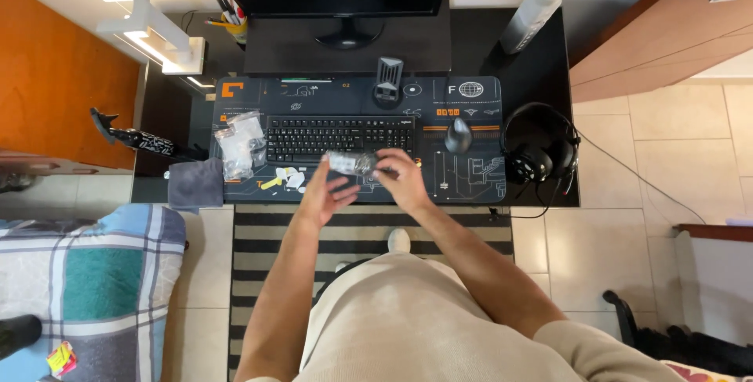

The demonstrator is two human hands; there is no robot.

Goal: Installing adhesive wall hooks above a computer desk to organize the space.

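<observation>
Sitting at the desk (549, 76), you keep clear plastic bags (239, 145) at the mat's left edge; your left hand (325, 194), fingers spread open, supports a small clear packet (351, 163) over the keyboard's (339, 137) front edge, your right hand (404, 180) pinching it closed for handling.

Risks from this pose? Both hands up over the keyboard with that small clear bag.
1. The clear bag is pinched by the right hand above the keyboard; if it opens or slips, small contents could drop between the keys.
2. Loose bits lie under the left hand, so a sweep could knock them off the desk edge.
3. More bags sit close and could get mixed up.
</observation>
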